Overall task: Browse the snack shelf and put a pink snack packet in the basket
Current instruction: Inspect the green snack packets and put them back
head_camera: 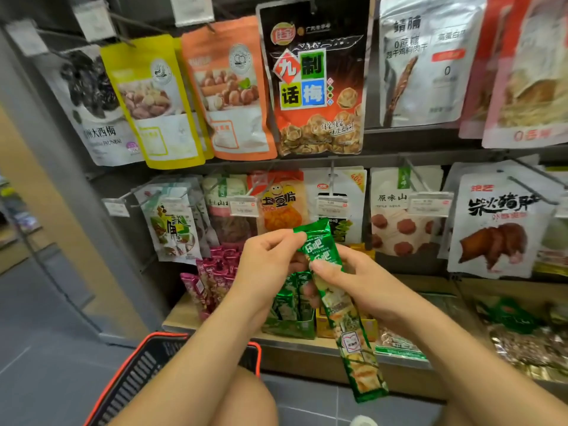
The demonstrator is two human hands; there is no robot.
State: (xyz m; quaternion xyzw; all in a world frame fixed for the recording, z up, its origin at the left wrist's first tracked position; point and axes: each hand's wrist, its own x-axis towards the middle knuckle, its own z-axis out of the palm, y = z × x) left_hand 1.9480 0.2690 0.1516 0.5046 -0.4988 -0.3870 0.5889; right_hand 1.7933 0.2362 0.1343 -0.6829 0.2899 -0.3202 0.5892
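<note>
A long green snack packet [338, 299] hangs upright in front of the shelf, held by both hands. My left hand [264, 265] pinches its top left corner. My right hand [353, 281] grips it a little lower, thumb across the front. Behind my left hand, several pink snack packets [212, 275] stand in a bunch on the wooden bottom shelf [181, 315]. A black basket with an orange rim [144, 364] sits on the floor at the lower left, partly hidden by my left forearm and knee.
More green packets [289, 305] stand in a display box beside the pink ones. Hanging bags fill the pegs above, among them a yellow bag [153, 99] and a black plum bag [316, 81]. Metal hooks with price tags [242, 206] stick out. Grey floor lies to the left.
</note>
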